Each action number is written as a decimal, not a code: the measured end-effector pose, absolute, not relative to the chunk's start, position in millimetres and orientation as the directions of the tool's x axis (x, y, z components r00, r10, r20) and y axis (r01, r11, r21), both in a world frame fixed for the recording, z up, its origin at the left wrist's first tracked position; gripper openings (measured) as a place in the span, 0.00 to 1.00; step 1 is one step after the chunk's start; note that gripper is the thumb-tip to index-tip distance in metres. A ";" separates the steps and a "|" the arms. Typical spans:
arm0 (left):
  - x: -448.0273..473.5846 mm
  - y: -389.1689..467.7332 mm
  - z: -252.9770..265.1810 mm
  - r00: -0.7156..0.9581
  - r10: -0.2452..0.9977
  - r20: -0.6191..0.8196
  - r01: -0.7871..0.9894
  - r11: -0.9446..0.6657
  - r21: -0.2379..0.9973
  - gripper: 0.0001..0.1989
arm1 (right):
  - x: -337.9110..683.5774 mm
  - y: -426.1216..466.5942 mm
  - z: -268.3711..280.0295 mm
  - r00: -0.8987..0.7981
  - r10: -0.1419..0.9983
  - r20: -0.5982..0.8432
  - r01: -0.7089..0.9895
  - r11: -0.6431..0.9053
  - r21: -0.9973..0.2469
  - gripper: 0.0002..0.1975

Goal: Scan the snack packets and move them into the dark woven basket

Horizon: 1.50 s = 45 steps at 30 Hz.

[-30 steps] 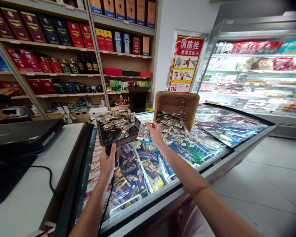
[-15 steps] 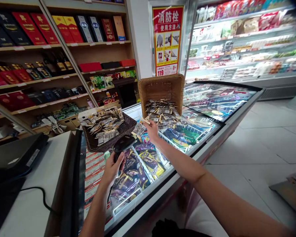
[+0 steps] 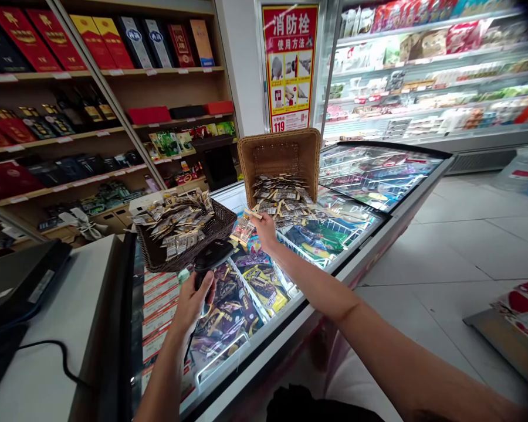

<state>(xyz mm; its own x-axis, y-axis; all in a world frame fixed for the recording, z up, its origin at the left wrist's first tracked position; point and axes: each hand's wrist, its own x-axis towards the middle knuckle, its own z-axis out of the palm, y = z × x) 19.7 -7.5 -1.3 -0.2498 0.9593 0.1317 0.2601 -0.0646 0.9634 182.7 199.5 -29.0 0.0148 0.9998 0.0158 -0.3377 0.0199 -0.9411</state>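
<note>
My left hand [image 3: 193,299] is wrapped round the handle of a black barcode scanner [image 3: 213,253], whose head tilts up to the right. Between the fingers of my right hand [image 3: 265,230] is the edge of a small snack packet [image 3: 243,230], hanging down to the left. Just behind that hand, a tan wicker basket [image 3: 278,140] lies tipped toward me, with many snack packets [image 3: 286,193] spilling from it onto the freezer glass. A dark brown woven basket [image 3: 222,225], heaped with similar packets [image 3: 176,220], stands behind the scanner.
Beneath the baskets is a glass-topped chest freezer [image 3: 334,275] with bagged goods inside. A counter [image 3: 77,305] with a black device [image 3: 26,287] and cable stands at left. Shelves of boxes [image 3: 149,44] and a refrigerated display [image 3: 422,76] are behind. A red-and-white package [image 3: 525,310] lies at right.
The packet in my right hand now hangs more clearly in view, left of the fingers. The view has shifted slightly to the right. My left hand keeps hold of the scanner.
</note>
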 end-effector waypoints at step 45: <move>10.8 2.5 -21.5 -0.400 0.889 0.224 0.195 -0.156 0.968 0.30 | 217.4 263.0 -21.6 0.199 0.894 0.401 0.741 0.131 -0.659 0.19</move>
